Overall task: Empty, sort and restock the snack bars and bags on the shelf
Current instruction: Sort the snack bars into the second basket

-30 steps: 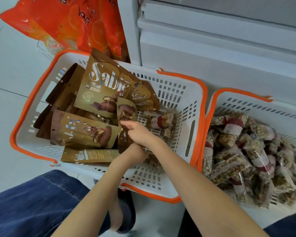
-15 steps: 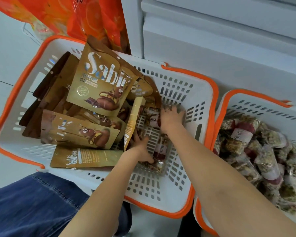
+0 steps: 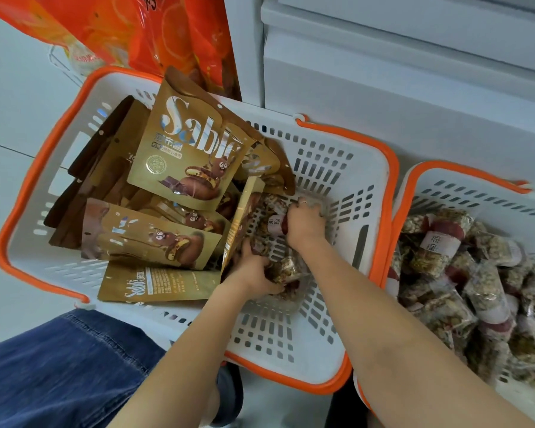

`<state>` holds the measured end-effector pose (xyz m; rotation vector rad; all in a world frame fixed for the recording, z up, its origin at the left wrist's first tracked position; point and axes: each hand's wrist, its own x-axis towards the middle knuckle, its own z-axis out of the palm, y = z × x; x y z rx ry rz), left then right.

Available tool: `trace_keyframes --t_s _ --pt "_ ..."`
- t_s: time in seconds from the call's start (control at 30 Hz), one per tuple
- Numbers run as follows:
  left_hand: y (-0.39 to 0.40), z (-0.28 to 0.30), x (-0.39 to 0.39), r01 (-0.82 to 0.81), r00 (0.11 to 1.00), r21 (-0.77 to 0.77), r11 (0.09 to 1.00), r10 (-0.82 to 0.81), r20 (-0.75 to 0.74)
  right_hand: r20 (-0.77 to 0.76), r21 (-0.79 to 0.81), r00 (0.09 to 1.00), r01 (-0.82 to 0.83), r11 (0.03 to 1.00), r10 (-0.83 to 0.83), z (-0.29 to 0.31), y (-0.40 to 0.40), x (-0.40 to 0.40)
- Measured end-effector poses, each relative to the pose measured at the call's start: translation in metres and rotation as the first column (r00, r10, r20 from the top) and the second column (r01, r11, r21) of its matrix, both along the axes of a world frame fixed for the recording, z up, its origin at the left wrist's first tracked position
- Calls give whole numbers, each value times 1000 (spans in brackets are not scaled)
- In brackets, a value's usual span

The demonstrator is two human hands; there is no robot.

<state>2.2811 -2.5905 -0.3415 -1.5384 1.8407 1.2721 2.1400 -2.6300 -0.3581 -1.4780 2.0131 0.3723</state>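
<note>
Both hands are down in the left basket (image 3: pixel 346 168), low and right of centre in the frame; the left hand (image 3: pixel 254 274) has its grip curled tight round a clear-wrapped grain bar (image 3: pixel 286 265) lying on the slotted floor; the right hand (image 3: pixel 303 222), just above it, has its grip closed over another bar (image 3: pixel 274 223) with a pale label and dark red band, fingers wrapped across the top; half a second ago the right hand lay flatter near the far wall and the left was only reaching in beside the upright pouch edge, and both have since drawn together onto the bars; the gold-brown pouches (image 3: pixel 189 156) fill the left half of the same basket, glossy foil, flat and overlapping, one propped up showing large pale lettering and a cartoon animal; the basket is white perforated plastic with an orange rim; at the right edge of the frame a second basket (image 3: pixel 464 177) of the same make is heaped with more bars (image 3: pixel 445 251), lumpy and crinkly in clear film; orange plastic bags (image 3: pixel 155 29) slump at upper left; a denim-clad knee (image 3: pixel 59 366) shows at lower left
</note>
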Motion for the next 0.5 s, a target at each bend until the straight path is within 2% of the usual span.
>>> trace_keyframes --t_s 0.2,0.43,0.5 --pt "1 7 0 -46 999 105 993 43 29 47 -8 989 141 990 -140 -4 2 3" --pt "0 11 3 -313 945 72 947 318 -72 58 -85 983 181 980 -177 1 5 0" --pt "-1 20 4 -320 939 81 944 327 -103 45 -107 988 151 983 -147 10 3 -2"
